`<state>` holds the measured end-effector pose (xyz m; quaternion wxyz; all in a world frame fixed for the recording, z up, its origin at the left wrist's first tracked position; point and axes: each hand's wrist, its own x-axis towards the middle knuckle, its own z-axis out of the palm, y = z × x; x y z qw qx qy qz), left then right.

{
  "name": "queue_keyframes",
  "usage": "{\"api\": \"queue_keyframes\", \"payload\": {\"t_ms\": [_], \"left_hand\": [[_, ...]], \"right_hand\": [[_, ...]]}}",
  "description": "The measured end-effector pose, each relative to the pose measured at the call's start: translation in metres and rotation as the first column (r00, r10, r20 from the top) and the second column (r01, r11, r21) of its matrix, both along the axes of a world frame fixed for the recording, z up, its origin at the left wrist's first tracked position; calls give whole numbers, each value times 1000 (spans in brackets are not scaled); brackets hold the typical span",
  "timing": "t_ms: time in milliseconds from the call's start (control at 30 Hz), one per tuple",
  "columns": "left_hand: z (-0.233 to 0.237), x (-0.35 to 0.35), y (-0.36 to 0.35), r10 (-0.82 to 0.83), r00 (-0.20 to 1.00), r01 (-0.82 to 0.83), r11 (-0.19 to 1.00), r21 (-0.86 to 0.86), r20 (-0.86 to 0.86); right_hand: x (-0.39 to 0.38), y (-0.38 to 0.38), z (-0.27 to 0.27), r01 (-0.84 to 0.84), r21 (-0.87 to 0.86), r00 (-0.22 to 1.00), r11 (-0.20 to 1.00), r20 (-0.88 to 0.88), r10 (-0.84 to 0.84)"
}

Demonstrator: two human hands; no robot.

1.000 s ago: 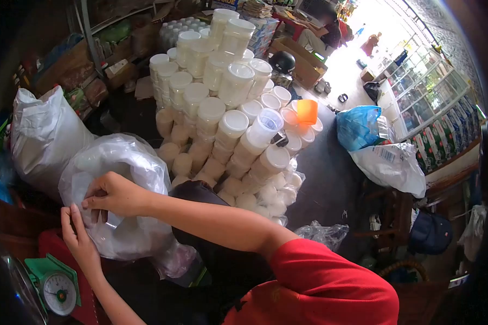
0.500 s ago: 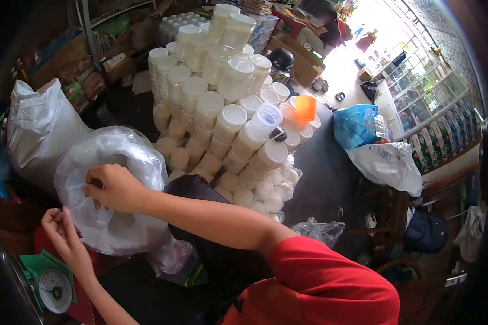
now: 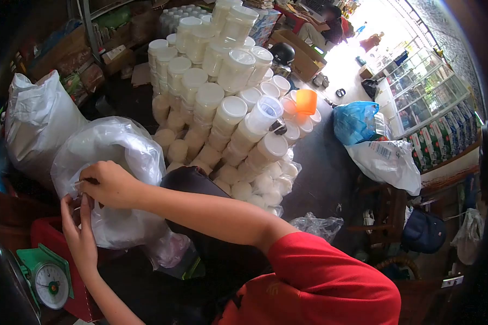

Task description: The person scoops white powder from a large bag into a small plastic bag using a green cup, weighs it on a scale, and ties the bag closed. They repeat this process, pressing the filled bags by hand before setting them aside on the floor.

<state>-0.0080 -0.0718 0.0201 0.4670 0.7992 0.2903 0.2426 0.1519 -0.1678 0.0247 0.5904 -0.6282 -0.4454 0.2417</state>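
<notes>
At the left, a large clear plastic bag [image 3: 119, 146] stands open with whitish content inside. Over its near left side is my right hand [image 3: 109, 184], its fingers pinched on thin clear plastic. Just below it, my left hand [image 3: 81, 230] is raised with thumb and fingers apart, its fingertips at the same plastic. Whether the left fingertips hold any of it cannot be made out. A green weighing scale [image 3: 50, 279] with a round dial is below my left hand, beside a red container [image 3: 51, 233].
Stacked white-lidded jars [image 3: 209, 97] fill the middle, with a clear cup [image 3: 265, 111] and an orange cup [image 3: 306, 101] on top. A white sack [image 3: 40, 119] stands at the left. Blue bag [image 3: 355, 124] at the right; a person [image 3: 331, 30] sits far back.
My left hand has moved up and right to meet the plastic beside my right hand. My right hand has shifted slightly left. The view has tilted a little.
</notes>
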Motion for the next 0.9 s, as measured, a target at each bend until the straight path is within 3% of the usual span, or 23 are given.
{"api": "queue_keyframes", "payload": {"t_ms": [100,233,300,400,433,500,567,633,767,900], "left_hand": [[-2,2,-1,-31,1000,31,999,18,0],[11,2,-3,-59,994,64,996,53,-91],[16,3,-1,-8,996,15,997,72,-94],[11,0,7,57,987,-42,994,104,-153],[4,1,8,88,983,-72,992,101,-162],[-5,-2,14,126,992,-126,961,248,17],[7,-1,10,207,978,-203,963,179,-1],[9,-2,7,180,983,-186,955,232,47],[1,1,-2,78,983,-18,939,345,-163],[-2,-4,13,63,985,-3,937,348,-162]], "right_hand": [[3,-2,-1,-2,6,997,1000,-82,2],[3,3,-10,162,-29,957,986,248,-150],[4,1,-5,129,-115,974,985,200,-104],[5,0,-5,123,-87,972,989,214,-102],[7,-1,-4,69,-113,988,991,143,-53],[10,2,-13,102,-146,968,984,243,-64],[11,0,-9,130,-209,937,969,344,-52],[7,-2,-4,192,-217,913,957,396,-93],[9,-1,-6,101,-237,971,966,233,-44],[9,-2,-3,144,-238,947,961,315,-64]]}}
